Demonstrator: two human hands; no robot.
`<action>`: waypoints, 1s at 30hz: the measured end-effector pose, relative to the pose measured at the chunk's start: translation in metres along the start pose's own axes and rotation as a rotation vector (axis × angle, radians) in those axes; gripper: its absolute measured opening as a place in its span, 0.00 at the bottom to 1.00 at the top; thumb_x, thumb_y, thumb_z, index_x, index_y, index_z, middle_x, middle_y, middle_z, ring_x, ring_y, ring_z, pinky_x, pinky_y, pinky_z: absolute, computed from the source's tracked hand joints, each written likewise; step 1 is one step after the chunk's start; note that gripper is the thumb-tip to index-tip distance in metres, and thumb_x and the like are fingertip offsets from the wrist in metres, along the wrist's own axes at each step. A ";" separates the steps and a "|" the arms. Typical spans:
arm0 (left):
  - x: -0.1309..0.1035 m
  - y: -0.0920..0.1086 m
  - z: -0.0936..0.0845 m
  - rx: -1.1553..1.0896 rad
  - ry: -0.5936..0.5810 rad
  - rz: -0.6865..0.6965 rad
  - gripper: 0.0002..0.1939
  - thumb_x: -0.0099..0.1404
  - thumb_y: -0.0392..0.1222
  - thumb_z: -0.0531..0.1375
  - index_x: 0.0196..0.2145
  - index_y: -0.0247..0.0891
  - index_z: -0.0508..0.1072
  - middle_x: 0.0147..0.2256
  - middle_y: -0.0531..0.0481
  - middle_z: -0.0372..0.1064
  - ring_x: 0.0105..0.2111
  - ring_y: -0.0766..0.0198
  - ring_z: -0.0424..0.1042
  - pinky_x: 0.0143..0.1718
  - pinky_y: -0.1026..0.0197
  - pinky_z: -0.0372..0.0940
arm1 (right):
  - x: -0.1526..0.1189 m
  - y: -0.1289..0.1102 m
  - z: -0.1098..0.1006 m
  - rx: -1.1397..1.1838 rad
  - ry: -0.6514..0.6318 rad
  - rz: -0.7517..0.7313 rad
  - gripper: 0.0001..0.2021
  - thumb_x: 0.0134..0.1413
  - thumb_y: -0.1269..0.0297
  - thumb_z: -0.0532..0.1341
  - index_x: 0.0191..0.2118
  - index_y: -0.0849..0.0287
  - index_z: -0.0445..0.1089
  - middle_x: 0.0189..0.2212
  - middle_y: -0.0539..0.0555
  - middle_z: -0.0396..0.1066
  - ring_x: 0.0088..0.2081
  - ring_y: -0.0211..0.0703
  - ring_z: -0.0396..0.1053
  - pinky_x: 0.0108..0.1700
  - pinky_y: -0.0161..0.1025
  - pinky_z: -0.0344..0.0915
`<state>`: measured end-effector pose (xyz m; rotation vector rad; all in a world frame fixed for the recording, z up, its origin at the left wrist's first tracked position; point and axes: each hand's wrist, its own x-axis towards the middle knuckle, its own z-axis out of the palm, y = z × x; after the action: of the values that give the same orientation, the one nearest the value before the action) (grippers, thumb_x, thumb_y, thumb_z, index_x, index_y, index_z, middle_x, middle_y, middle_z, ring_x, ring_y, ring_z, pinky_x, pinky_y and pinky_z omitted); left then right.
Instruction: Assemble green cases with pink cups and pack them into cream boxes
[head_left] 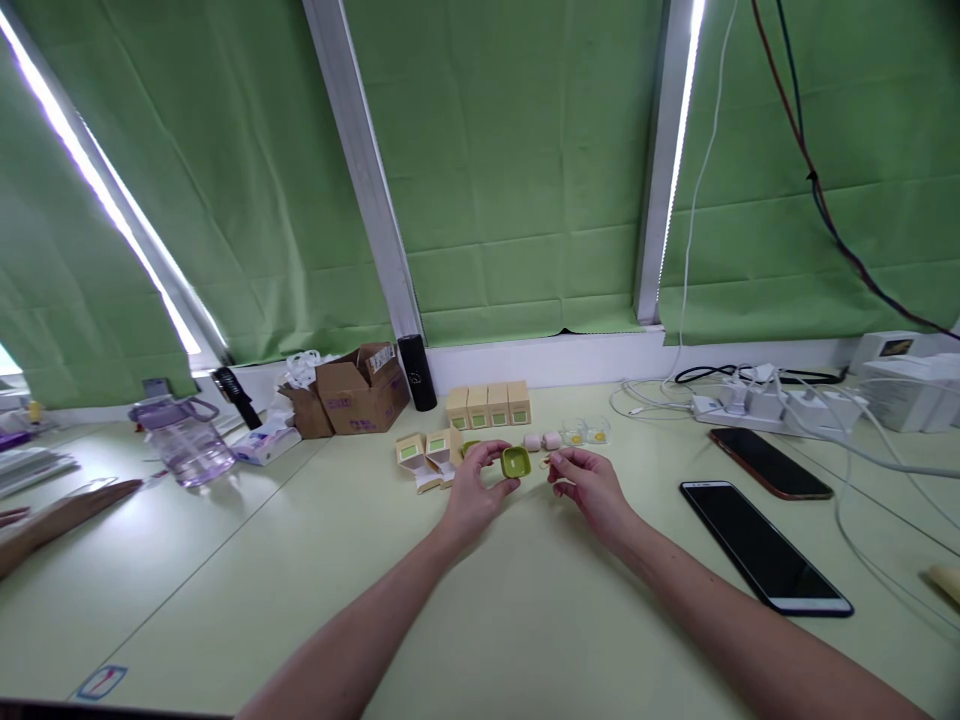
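Carton (369,402): brown cardboard, beyond the left hand (478,487) and leftward, purple print unreadable
Left hand: reaching forward, fingers and thumb holding the cup (516,462)
Right hand (592,490): close beside, fingertips pinching a bit (545,462)
Cup: smooth green, rounded square, in the left hand
Bit: small, pale, at the right fingertips

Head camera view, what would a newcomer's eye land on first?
Probably the green blinds filling the upper half, behind the table. Then the centre, where the left hand holds a small green container and the right hand something small and pale. The see-through purple-tinted bottle also stands out at left.
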<state>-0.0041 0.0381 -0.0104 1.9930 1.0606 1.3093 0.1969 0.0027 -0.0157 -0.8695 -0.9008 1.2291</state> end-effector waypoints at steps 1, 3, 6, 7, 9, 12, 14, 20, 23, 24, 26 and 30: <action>0.000 0.000 0.000 0.003 -0.001 0.001 0.24 0.54 0.32 0.69 0.49 0.42 0.75 0.49 0.46 0.75 0.50 0.55 0.74 0.57 0.48 0.67 | 0.001 0.000 -0.001 -0.005 0.024 0.012 0.23 0.33 0.45 0.78 0.27 0.60 0.77 0.23 0.51 0.71 0.27 0.39 0.66 0.27 0.35 0.62; -0.001 0.001 0.001 0.005 -0.003 0.003 0.23 0.54 0.32 0.69 0.49 0.42 0.75 0.49 0.46 0.75 0.50 0.55 0.74 0.57 0.48 0.67 | 0.003 0.001 -0.003 -0.012 0.060 0.028 0.24 0.32 0.44 0.78 0.26 0.60 0.76 0.21 0.50 0.69 0.25 0.37 0.65 0.25 0.34 0.60; -0.001 0.000 0.001 0.004 -0.005 0.009 0.23 0.54 0.32 0.69 0.48 0.42 0.75 0.49 0.46 0.75 0.49 0.55 0.75 0.56 0.48 0.67 | 0.006 0.002 -0.006 -0.025 0.089 0.037 0.25 0.32 0.44 0.78 0.26 0.60 0.74 0.19 0.49 0.67 0.23 0.37 0.64 0.23 0.34 0.59; -0.001 0.000 0.001 0.005 -0.005 0.011 0.23 0.54 0.32 0.69 0.48 0.42 0.75 0.49 0.46 0.75 0.49 0.54 0.75 0.56 0.48 0.67 | 0.006 0.003 -0.007 -0.027 0.091 0.039 0.25 0.32 0.44 0.78 0.26 0.60 0.73 0.19 0.48 0.67 0.22 0.36 0.64 0.22 0.34 0.59; -0.001 -0.001 0.002 0.011 -0.003 0.012 0.23 0.54 0.31 0.69 0.48 0.41 0.75 0.49 0.45 0.75 0.50 0.54 0.74 0.56 0.48 0.67 | 0.007 0.002 -0.007 -0.025 0.093 0.044 0.26 0.32 0.43 0.77 0.28 0.60 0.73 0.20 0.49 0.69 0.20 0.36 0.65 0.21 0.33 0.58; -0.001 -0.001 0.002 0.012 -0.005 0.010 0.23 0.54 0.31 0.69 0.48 0.41 0.75 0.49 0.45 0.75 0.50 0.55 0.74 0.56 0.48 0.67 | 0.005 0.000 -0.005 -0.005 0.062 0.015 0.27 0.33 0.44 0.78 0.34 0.60 0.74 0.25 0.51 0.75 0.24 0.40 0.72 0.25 0.35 0.65; -0.001 0.000 0.002 0.010 -0.003 0.005 0.23 0.55 0.31 0.69 0.49 0.42 0.75 0.49 0.46 0.75 0.50 0.55 0.74 0.57 0.48 0.67 | 0.002 -0.002 -0.003 0.011 0.022 -0.044 0.26 0.35 0.47 0.78 0.37 0.59 0.75 0.30 0.53 0.77 0.29 0.43 0.76 0.30 0.39 0.71; -0.002 0.000 0.002 0.008 0.006 0.003 0.23 0.55 0.32 0.69 0.49 0.42 0.75 0.49 0.46 0.74 0.49 0.55 0.74 0.56 0.48 0.68 | -0.004 -0.001 0.005 -0.024 -0.057 -0.192 0.22 0.39 0.51 0.77 0.38 0.58 0.76 0.29 0.52 0.75 0.32 0.46 0.76 0.33 0.42 0.74; -0.002 -0.001 0.002 0.003 -0.001 0.016 0.23 0.55 0.32 0.69 0.49 0.42 0.75 0.49 0.45 0.74 0.50 0.55 0.74 0.57 0.47 0.67 | -0.005 0.001 0.006 -0.096 -0.063 -0.220 0.20 0.41 0.51 0.76 0.36 0.58 0.75 0.26 0.51 0.74 0.29 0.44 0.74 0.32 0.42 0.73; -0.002 -0.001 0.002 0.003 -0.004 0.021 0.23 0.55 0.32 0.69 0.49 0.42 0.75 0.50 0.45 0.74 0.50 0.55 0.74 0.57 0.47 0.67 | -0.006 0.003 0.006 -0.133 -0.064 -0.233 0.19 0.43 0.52 0.76 0.35 0.58 0.75 0.25 0.51 0.73 0.27 0.43 0.73 0.31 0.41 0.73; -0.003 -0.001 0.003 0.005 -0.011 0.034 0.23 0.55 0.31 0.69 0.49 0.42 0.74 0.49 0.46 0.74 0.50 0.55 0.73 0.57 0.48 0.67 | -0.008 0.005 0.006 -0.212 -0.067 -0.279 0.16 0.48 0.53 0.73 0.36 0.57 0.74 0.24 0.50 0.73 0.26 0.42 0.72 0.32 0.41 0.71; -0.004 0.000 0.003 0.004 -0.018 0.077 0.22 0.56 0.31 0.69 0.48 0.43 0.74 0.49 0.46 0.73 0.51 0.55 0.73 0.57 0.48 0.67 | -0.012 0.008 0.005 -0.415 -0.069 -0.441 0.11 0.58 0.56 0.66 0.42 0.56 0.75 0.31 0.53 0.76 0.31 0.44 0.73 0.37 0.42 0.72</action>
<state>-0.0021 0.0345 -0.0136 2.0626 0.9879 1.3275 0.1875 -0.0075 -0.0217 -0.8916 -1.3505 0.7019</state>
